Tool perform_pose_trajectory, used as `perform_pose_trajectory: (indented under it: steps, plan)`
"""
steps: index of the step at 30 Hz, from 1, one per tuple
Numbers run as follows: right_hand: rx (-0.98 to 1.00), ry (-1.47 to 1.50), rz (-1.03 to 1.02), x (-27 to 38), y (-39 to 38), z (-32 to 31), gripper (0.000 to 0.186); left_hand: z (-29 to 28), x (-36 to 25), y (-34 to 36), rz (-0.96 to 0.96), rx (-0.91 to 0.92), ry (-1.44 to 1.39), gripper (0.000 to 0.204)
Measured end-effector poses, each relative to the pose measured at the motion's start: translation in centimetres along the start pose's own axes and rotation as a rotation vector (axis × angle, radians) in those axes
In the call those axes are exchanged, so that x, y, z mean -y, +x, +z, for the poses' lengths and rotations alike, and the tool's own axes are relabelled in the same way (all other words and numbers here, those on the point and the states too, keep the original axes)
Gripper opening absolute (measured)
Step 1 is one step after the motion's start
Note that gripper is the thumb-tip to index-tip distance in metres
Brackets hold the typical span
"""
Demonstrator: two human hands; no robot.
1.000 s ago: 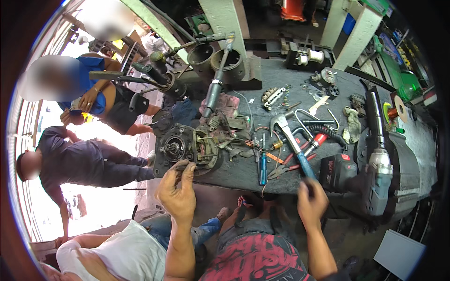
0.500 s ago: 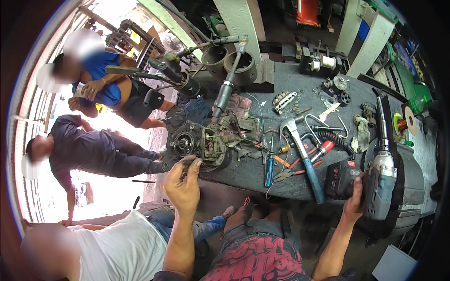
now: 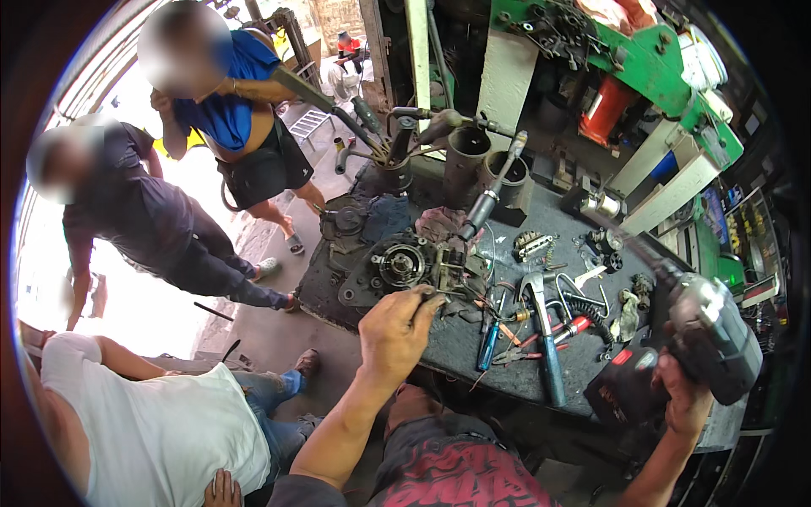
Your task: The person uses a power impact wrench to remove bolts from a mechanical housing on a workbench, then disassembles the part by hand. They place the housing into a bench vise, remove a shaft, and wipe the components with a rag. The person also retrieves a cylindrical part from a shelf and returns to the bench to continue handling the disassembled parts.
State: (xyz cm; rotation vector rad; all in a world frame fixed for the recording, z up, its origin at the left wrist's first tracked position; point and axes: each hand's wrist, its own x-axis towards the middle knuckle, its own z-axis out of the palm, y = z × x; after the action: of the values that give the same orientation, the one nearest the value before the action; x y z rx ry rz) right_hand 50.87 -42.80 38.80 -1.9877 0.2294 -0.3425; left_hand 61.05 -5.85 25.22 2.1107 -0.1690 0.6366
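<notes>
My left hand (image 3: 397, 338) is pinched at the near edge of a greasy round motor housing (image 3: 401, 266) with exposed wiring; what the fingers hold is too small to make out. My right hand (image 3: 680, 393) grips the cordless impact wrench (image 3: 718, 338), tilted up with its long socket extension pointing toward the back left and its black battery (image 3: 621, 380) low at the left. Left of it lie a hammer (image 3: 549, 355), a blue screwdriver (image 3: 488, 342), pliers (image 3: 511, 355) and a red-handled tool (image 3: 574, 329) on the dark workbench (image 3: 448, 355).
Metal cylinders (image 3: 469, 160) with long rods and bars stand at the back; small parts (image 3: 532, 245) lie behind the hammer. Green machinery (image 3: 642, 76) is behind. Two standing people (image 3: 253, 152) are at the left; a co-worker in a white shirt (image 3: 160, 422) is close at the lower left.
My right hand has moved right, taken hold of the impact wrench and tilted it upward. My left hand has shifted right in the picture, still at the housing, as the view turned.
</notes>
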Motion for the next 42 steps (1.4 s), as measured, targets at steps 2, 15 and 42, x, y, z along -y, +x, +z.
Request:
perform_pose_trajectory:
  steps: [2, 15, 42]
  plan:
    - [0.150, -0.104, 0.122, 2.9, 0.3, 1.1, 0.042, -0.1, 0.4, 0.1, 0.035, 0.029, 0.016, 0.016]
    - [0.629, -0.555, -0.064, 15.0, 3.8, 8.2, 0.044, -0.4, 1.9, 0.2, 0.117, 0.064, -0.082, 0.020]
    - [0.802, -1.013, -0.699, 16.5, 5.9, 8.4, 0.019, -0.5, 2.1, 0.0, 0.129, 0.102, -0.089, 0.032]
